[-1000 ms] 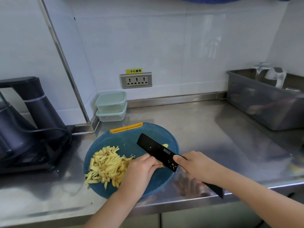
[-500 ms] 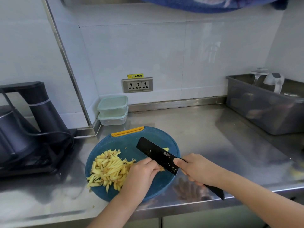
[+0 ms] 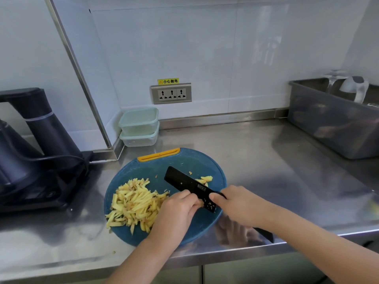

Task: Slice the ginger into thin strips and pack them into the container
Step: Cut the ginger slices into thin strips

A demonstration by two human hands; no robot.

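Your left hand (image 3: 178, 210) curls knuckles-forward over ginger hidden beneath it, guiding the black knife (image 3: 184, 182) your right hand (image 3: 235, 206) grips, with cut yellow strips (image 3: 133, 203) heaped aside on the round blue board (image 3: 155, 167).

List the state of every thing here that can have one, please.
ginger strips, cut, piled on the cutting board, not yet packed.
knife, gripped by the right hand, blade over the board.
left hand, fingers curled against the blade, what they hold hidden.
food containers, two stacked, lids on.
wall socket, nothing plugged in.
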